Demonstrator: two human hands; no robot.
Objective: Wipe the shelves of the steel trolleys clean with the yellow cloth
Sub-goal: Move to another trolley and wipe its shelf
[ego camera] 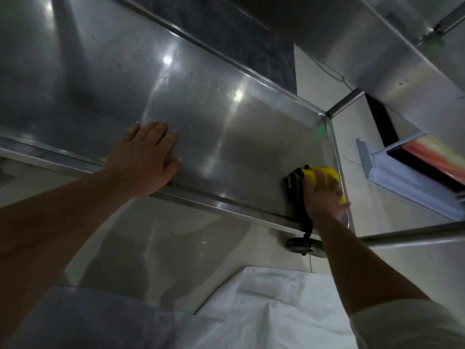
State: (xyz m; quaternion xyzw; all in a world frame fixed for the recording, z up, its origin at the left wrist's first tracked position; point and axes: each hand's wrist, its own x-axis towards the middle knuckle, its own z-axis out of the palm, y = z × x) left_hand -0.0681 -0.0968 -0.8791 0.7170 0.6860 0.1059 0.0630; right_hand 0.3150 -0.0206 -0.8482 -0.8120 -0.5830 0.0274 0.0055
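Left hand (pixel 146 157) lay flat on the steel shelf (pixel 214 127), fingers straight, its grip holding nothing. At the shelf's right near corner, the right hand (pixel 323 192) pressed the yellow cloth (pixel 318 173) down with spread fingers.
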